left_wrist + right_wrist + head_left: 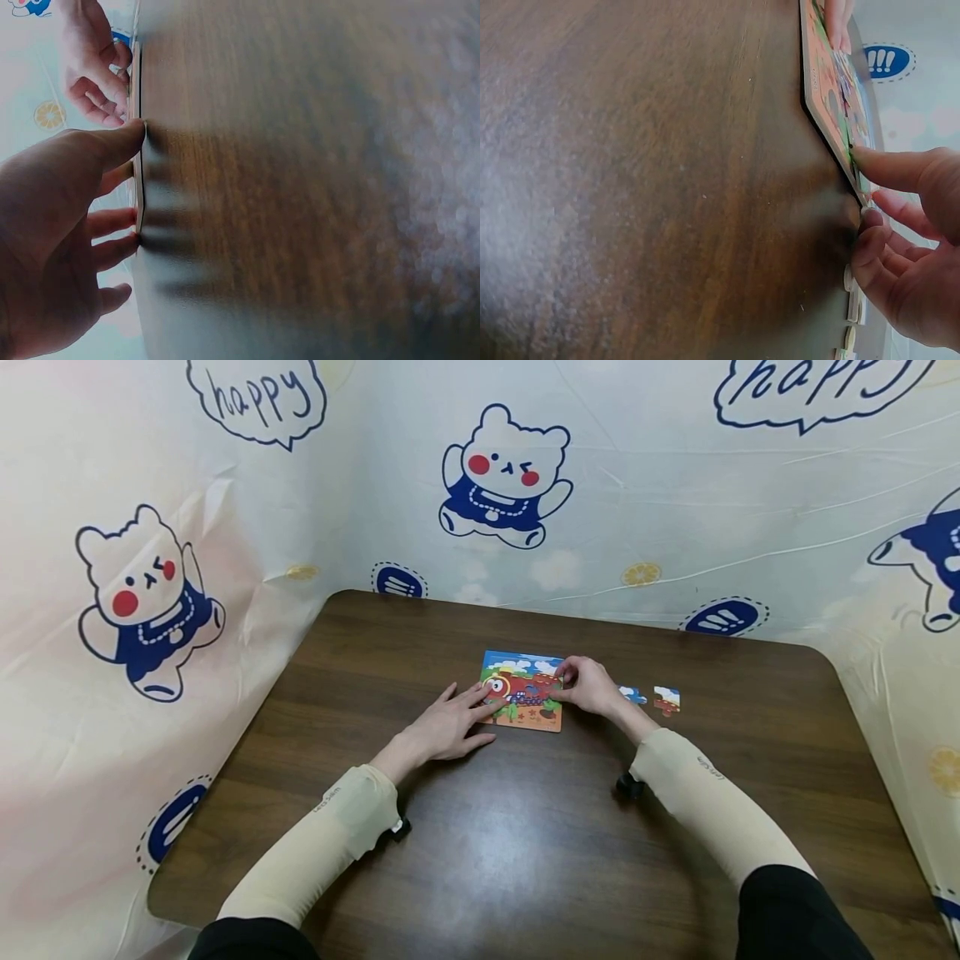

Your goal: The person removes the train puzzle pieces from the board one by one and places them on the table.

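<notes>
A jigsaw puzzle (pixel 525 713) with a red cartoon picture lies flat on the table. My left hand (pixel 447 724) rests on its left side with fingers spread, and the thumb touches the near edge in the left wrist view. At the right side of the puzzle is my right hand (pixel 591 687). Its thumb (pixel 896 169) and index finger hold a puzzle piece at the right edge, mostly hidden by the fingers. The other fingers of that hand curl by the board's edge. Two loose puzzle pieces (pixel 667 700) (pixel 633 695) lie right of the right hand.
The brown wooden table (pixel 480 860) extends around the puzzle on all sides. A printed cloth with cartoon bears (pixel 506 477) hangs behind and beside it. Loose pieces (pixel 853 306) stand close past the right fingers in the right wrist view.
</notes>
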A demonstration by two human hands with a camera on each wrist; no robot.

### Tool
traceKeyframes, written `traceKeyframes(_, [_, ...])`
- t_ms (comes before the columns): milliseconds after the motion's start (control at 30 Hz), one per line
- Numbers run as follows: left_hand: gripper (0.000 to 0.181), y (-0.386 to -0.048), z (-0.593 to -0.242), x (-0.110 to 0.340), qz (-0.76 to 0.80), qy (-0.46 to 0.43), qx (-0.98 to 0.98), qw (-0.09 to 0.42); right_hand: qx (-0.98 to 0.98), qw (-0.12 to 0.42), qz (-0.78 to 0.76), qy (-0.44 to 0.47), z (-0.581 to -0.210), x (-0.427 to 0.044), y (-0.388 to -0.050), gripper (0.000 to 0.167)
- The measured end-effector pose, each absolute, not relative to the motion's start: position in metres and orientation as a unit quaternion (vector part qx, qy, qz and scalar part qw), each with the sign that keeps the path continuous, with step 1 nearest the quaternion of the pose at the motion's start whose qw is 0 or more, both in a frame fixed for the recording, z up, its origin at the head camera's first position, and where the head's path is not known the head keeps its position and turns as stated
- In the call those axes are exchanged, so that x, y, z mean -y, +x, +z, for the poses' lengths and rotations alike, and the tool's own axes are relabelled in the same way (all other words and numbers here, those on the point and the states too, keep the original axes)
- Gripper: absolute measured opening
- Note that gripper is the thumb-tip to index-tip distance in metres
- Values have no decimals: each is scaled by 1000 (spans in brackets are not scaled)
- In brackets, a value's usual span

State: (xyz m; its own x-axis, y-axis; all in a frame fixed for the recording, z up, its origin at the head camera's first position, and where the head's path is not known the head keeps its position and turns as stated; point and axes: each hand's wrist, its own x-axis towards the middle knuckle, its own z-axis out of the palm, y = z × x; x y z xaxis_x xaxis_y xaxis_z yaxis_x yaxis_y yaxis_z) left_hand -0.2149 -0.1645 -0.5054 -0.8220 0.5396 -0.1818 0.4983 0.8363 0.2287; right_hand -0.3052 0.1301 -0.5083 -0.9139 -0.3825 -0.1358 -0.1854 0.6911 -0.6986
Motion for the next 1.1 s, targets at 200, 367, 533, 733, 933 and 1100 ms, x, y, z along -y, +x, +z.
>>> traceKeyframes(200, [69,-215,-505,165,82,273,-952,115,-913,143,-351,-149,-503,-131,-304,31])
traceKeyframes(367, [69,-214,-502,164,85,272,-951,120,-911,140,-362,-142,-501,-133,-302,32])
traceKeyframes(533, [69,-215,-502,165,92,270,-951,123,-910,113,-376,-133,-500,-137,-301,34])
traceKeyframes(733, [71,-223,-521,174,127,280,-944,121,-903,131,-399,-93,-498,-145,-300,28])
traceKeyframes(933, [72,-227,-530,177,151,281,-939,125,-881,160,-440,-76,-500,-157,-297,29])
traceKeyframes(1100, [70,-222,-519,172,131,278,-943,128,-857,186,-477,-66,-497,-173,-293,34])
